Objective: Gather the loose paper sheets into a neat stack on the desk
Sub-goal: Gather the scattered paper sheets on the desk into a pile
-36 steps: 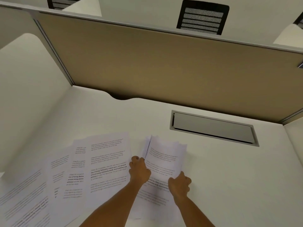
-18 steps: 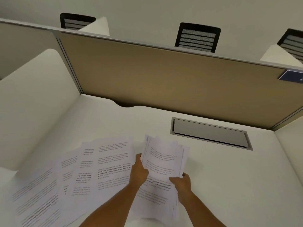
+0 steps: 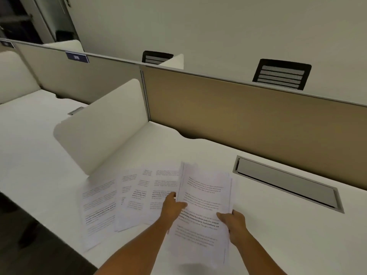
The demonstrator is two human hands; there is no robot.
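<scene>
Change: you are lifting the bundle (image 3: 204, 207) higher off the desk (image 3: 278, 235) than a second ago.
Grip: your left hand (image 3: 172, 205) and right hand (image 3: 231, 220) are pinching its side edges.
Loose sheets (image 3: 127, 197): still fanned just left of the bundle.
Meaning: the gathering is only partly done.

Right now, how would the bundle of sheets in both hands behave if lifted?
The bundle of sheets probably flops: thin paper, gripped only at its side edges by the left hand and right hand. Its uneven edges suggest sheets could slide apart.
</scene>
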